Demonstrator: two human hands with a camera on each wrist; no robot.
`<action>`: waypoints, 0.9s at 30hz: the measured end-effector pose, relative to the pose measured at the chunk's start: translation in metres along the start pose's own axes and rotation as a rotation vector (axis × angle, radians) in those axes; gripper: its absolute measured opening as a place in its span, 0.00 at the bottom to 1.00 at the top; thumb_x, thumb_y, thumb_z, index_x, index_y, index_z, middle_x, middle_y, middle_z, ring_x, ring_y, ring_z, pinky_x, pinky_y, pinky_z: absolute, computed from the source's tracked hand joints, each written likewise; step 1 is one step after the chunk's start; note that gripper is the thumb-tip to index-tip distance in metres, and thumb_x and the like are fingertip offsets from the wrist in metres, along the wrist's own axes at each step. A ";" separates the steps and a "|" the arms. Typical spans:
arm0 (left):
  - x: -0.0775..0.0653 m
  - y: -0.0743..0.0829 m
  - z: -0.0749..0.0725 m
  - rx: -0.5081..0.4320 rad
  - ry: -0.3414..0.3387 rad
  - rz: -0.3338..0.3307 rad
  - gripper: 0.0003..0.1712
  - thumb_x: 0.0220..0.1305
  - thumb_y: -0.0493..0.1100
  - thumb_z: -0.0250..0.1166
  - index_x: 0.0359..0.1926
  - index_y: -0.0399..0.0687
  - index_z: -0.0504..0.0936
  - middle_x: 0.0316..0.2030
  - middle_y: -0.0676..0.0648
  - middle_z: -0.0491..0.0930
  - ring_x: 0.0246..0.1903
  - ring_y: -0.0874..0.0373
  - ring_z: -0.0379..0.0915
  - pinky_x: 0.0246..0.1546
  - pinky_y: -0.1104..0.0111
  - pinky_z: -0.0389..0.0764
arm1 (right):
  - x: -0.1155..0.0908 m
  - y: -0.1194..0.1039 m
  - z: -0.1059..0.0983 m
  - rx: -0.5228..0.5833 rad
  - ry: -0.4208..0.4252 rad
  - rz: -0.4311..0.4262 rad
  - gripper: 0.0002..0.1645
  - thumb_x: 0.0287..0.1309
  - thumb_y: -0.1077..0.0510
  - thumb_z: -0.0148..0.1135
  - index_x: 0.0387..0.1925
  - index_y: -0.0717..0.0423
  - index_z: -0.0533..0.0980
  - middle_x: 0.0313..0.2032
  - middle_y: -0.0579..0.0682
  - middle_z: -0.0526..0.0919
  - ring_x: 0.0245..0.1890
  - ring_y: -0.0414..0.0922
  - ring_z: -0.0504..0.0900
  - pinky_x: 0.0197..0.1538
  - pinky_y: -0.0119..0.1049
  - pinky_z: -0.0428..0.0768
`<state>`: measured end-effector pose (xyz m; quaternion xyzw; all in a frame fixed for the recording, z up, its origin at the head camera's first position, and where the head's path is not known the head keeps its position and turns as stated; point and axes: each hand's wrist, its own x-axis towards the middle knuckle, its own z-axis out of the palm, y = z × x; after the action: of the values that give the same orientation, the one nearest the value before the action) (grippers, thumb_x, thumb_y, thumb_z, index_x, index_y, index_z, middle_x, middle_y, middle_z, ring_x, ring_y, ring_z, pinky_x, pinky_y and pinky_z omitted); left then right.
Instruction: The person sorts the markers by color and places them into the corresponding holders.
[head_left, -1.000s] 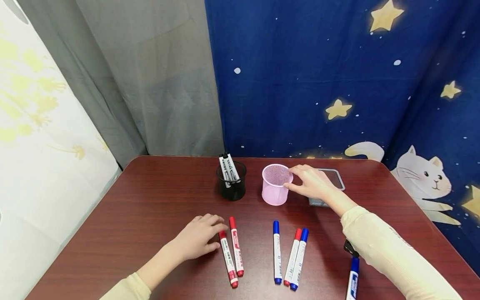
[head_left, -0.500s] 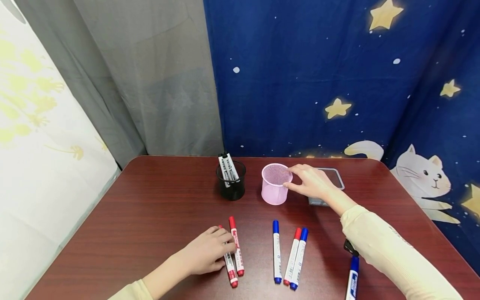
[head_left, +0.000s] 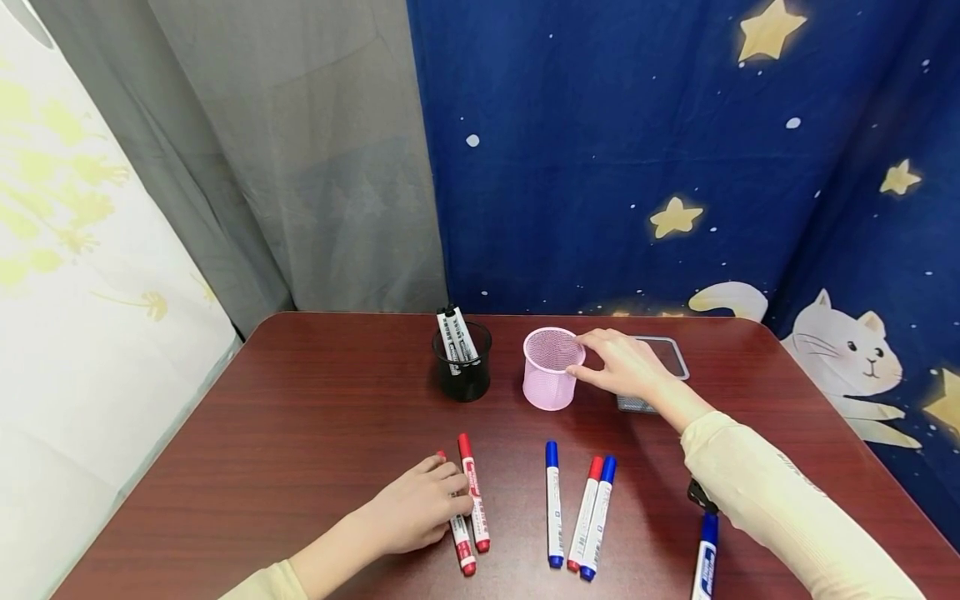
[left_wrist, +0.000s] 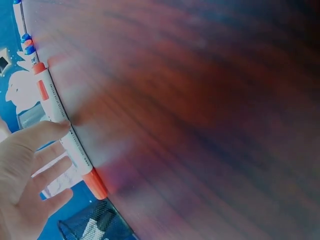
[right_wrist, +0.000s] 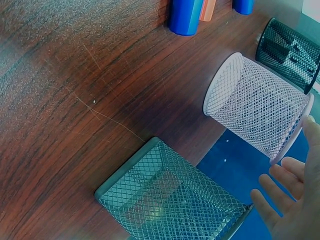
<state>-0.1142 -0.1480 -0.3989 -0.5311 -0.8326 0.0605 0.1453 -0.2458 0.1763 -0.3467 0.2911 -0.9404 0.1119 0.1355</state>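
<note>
My left hand (head_left: 416, 508) lies over the left one of two red markers, thumb and fingers on either side of it. In the left wrist view, the thumb touches the white barrel of this red marker (left_wrist: 80, 155), the other fingers behind it. Fingertips also reach the second red marker (head_left: 474, 492), just right of it. My right hand (head_left: 622, 362) holds the rim of an upright pink mesh pen cup (head_left: 549, 387), thumb and index finger at its edge. The right wrist view shows that pink cup (right_wrist: 260, 105) with the remaining fingers spread clear of it.
A black mesh cup (head_left: 465, 383) holds black-capped markers. Behind my right hand is a dark mesh rectangular holder (head_left: 637, 406). A blue marker (head_left: 554, 508), a red marker (head_left: 583, 521) and another blue marker (head_left: 598, 525) lie mid-table; one more blue marker (head_left: 705, 562) is under the right sleeve.
Over the second, my left hand has moved right and slightly nearer, coming over the left red marker. My right hand and the pink cup stay where they were.
</note>
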 end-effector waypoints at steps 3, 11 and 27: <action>0.000 0.000 0.002 0.007 0.006 0.001 0.13 0.38 0.39 0.65 0.30 0.58 0.76 0.32 0.57 0.71 0.39 0.58 0.67 0.47 0.56 0.66 | 0.000 0.000 0.000 0.001 -0.002 0.004 0.35 0.47 0.37 0.59 0.48 0.58 0.74 0.45 0.55 0.77 0.46 0.50 0.73 0.43 0.48 0.72; 0.002 0.003 0.001 0.038 0.033 0.013 0.10 0.40 0.41 0.65 0.27 0.59 0.75 0.30 0.58 0.72 0.36 0.59 0.68 0.44 0.59 0.68 | 0.001 0.000 0.000 -0.001 0.003 -0.001 0.34 0.46 0.36 0.59 0.48 0.57 0.74 0.44 0.54 0.77 0.45 0.49 0.74 0.43 0.48 0.72; 0.002 0.002 0.001 0.051 0.062 0.041 0.09 0.41 0.42 0.65 0.26 0.59 0.74 0.26 0.60 0.73 0.30 0.62 0.68 0.40 0.63 0.68 | 0.000 0.000 0.001 0.001 0.009 -0.001 0.34 0.46 0.36 0.59 0.47 0.58 0.74 0.43 0.54 0.77 0.44 0.50 0.74 0.42 0.48 0.73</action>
<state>-0.1130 -0.1454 -0.4001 -0.5459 -0.8147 0.0682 0.1834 -0.2462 0.1757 -0.3473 0.2913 -0.9395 0.1137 0.1395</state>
